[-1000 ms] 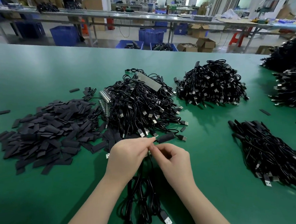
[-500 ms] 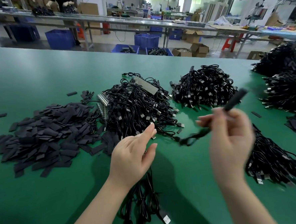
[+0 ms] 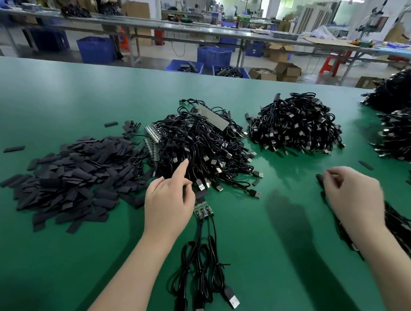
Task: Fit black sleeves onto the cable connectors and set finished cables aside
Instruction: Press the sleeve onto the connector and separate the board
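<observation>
Your left hand (image 3: 167, 203) spread, forefinger reaching toward the cable pile (image 3: 200, 146), your right hand (image 3: 353, 194) loosely curled, holding nothing, right of that pile

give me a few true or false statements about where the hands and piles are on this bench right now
1. The pile of loose black sleeves lies left of the big cable heap. True.
2. The left hand grips a sleeve. False: its fingers are extended over the near edge of the heap, holding nothing.
3. Three cables with bare green circuit boards lie just right of the left hand. True.
4. The right hand is over the sleeve pile. False: it is over the finished cables on the right.
5. The table is red. False: green.
</observation>
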Motion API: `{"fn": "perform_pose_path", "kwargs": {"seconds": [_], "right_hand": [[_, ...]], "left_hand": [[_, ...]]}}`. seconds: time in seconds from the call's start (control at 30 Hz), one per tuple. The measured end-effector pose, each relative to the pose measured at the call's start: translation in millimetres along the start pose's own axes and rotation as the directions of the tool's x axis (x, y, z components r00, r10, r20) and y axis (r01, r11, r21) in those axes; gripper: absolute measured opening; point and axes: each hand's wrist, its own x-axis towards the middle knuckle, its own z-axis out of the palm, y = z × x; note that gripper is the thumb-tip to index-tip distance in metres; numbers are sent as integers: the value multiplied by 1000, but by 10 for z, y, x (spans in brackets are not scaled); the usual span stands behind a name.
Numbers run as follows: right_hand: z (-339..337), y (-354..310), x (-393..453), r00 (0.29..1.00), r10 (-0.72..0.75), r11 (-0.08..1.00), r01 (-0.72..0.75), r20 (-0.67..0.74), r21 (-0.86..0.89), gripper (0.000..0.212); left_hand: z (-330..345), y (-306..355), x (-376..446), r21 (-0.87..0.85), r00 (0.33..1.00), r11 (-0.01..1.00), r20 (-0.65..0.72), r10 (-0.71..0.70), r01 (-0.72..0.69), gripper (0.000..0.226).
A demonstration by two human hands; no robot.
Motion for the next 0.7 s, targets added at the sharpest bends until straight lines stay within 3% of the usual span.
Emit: {"fn": "perform_pose_path", "kwargs": {"seconds": [0.1, 0.27, 0.37, 0.47, 0.6, 0.7], "right_hand": [[189, -473, -308, 993, -52, 971, 25, 109, 237, 17], [570, -1077, -742, 898, -299, 919, 180, 324, 351, 21], [789, -1290, -879, 788, -365, 927, 259, 496, 272, 42], [918, -1356, -937, 746, -380, 922, 353, 547, 158, 48], [899, -1262, -891, 761, -349, 914, 147, 547, 378, 34], [835, -1172, -872, 850, -300, 795, -29, 434, 606, 20]], "left_hand": [[-9, 30, -13, 45, 997, 999, 74, 16, -19, 41], [-39, 65, -18, 81, 982, 989, 139, -130, 119, 26], [-29, 45, -16, 151, 954, 964, 173, -244, 219, 22], [-16, 15, -11, 209, 943, 947, 179, -281, 242, 25], [2, -13, -7, 249, 946, 944, 186, -265, 215, 30], [7, -5, -8, 176, 966, 968, 154, -208, 181, 33]]}}
